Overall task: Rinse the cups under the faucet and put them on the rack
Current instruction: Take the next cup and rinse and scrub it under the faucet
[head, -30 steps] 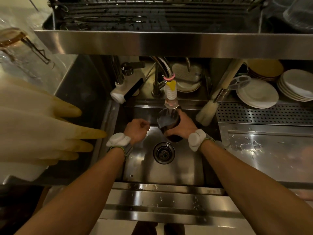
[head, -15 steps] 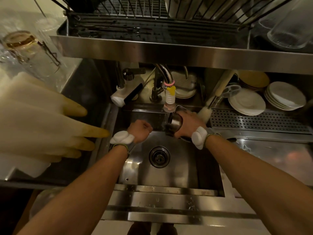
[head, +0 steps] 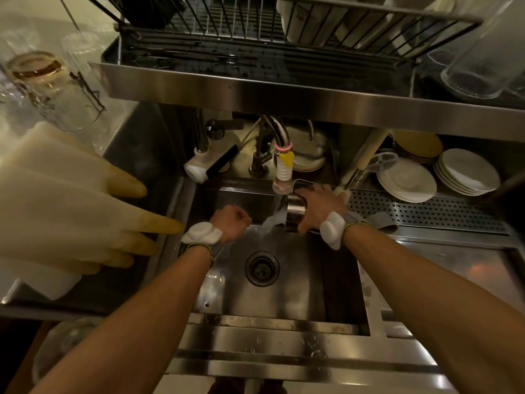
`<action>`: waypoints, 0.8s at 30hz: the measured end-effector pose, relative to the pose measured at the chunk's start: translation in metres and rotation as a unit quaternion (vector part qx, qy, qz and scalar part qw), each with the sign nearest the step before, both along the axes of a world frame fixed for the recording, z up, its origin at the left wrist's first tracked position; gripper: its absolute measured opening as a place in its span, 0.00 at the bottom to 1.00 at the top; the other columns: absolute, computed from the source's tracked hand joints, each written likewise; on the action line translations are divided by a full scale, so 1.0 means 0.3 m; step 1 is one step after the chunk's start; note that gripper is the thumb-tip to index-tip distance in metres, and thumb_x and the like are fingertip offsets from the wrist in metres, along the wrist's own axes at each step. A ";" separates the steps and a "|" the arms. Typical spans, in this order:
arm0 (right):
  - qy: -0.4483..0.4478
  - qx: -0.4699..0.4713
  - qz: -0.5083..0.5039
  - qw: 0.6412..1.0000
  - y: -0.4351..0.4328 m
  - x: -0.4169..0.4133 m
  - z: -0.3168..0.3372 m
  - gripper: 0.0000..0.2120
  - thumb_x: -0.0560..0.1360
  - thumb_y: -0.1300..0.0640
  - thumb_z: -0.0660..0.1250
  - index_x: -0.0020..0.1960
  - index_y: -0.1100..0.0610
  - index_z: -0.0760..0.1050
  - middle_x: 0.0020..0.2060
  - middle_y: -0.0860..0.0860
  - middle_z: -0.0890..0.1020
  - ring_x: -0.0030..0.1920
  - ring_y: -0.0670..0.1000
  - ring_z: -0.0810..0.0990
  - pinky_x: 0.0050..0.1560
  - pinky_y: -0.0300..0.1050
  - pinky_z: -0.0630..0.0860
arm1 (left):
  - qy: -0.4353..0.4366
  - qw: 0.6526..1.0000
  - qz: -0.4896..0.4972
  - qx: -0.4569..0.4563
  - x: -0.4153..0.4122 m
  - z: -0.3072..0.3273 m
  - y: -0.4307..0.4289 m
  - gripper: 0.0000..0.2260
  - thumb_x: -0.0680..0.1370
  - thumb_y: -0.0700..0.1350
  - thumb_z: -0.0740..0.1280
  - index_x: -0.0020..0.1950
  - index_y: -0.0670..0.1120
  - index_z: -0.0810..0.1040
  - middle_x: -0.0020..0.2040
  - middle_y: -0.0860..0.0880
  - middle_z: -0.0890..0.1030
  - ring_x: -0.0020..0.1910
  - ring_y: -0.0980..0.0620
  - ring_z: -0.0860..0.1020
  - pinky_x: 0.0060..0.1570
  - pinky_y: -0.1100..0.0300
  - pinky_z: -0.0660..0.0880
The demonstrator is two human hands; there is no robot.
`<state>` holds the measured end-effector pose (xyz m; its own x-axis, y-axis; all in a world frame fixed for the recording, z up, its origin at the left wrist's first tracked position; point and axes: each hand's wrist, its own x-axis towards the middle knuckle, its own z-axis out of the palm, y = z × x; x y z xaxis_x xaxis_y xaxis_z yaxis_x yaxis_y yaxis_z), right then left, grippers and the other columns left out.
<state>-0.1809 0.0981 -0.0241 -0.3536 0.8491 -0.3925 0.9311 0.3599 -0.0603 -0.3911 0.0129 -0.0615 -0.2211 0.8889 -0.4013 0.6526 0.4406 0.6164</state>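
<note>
My right hand [head: 318,206] grips a shiny steel cup [head: 295,211], tipped on its side with its mouth facing left. Water pours out of the cup into the sink [head: 298,280]. The faucet [head: 282,172], with a white ribbed nozzle and a yellow clip, ends just above and left of the cup. My left hand [head: 231,223] is a closed fist over the sink's left part, holding nothing. The wire rack [head: 255,32] sits on the steel shelf above the sink.
Pale rubber gloves [head: 71,206] hang at the left. Glass jars [head: 45,83] stand upper left and clear tumblers [head: 483,58] upper right. Stacks of white plates [head: 406,180] lie behind a perforated drain board [head: 426,209]. The drain [head: 262,268] is mid-sink.
My right hand lifted the cup and tipped it sideways, and water now spills out leftward. The camera tilted up, showing more of the rack. The left fist barely moved.
</note>
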 end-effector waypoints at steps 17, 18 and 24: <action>0.266 -0.088 -0.118 0.953 -0.050 -0.016 -0.120 0.44 0.58 0.56 0.79 0.69 0.53 0.63 0.58 0.52 0.78 0.59 0.57 0.76 0.59 0.51 0.75 | -0.021 0.999 0.027 -0.001 -0.012 -0.010 -0.039 0.06 0.76 0.47 0.68 0.50 0.48 0.82 0.53 0.46 0.83 0.55 0.48 0.79 0.55 0.60 0.73; 0.313 -0.103 -0.151 0.932 -0.060 -0.022 -0.127 0.45 0.58 0.58 0.80 0.70 0.53 0.62 0.59 0.52 0.77 0.61 0.56 0.76 0.59 0.47 0.73 | -0.027 0.999 0.034 0.002 -0.010 -0.010 -0.046 0.06 0.76 0.47 0.68 0.50 0.48 0.82 0.52 0.46 0.83 0.55 0.48 0.80 0.53 0.61 0.72; 0.430 -0.163 -0.175 0.870 -0.120 -0.100 -0.209 0.46 0.57 0.60 0.81 0.69 0.53 0.63 0.61 0.51 0.76 0.61 0.52 0.75 0.61 0.45 0.72 | -0.012 0.998 0.060 -0.003 0.007 -0.035 -0.038 0.06 0.76 0.46 0.68 0.50 0.48 0.83 0.51 0.45 0.84 0.54 0.47 0.81 0.57 0.55 0.76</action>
<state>-0.2110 0.0622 -0.0869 -0.3787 0.8567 -0.3503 0.5394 -0.1033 -0.8357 -0.3890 0.0016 -0.0720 -0.3160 0.8541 -0.4131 0.5802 0.5185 0.6281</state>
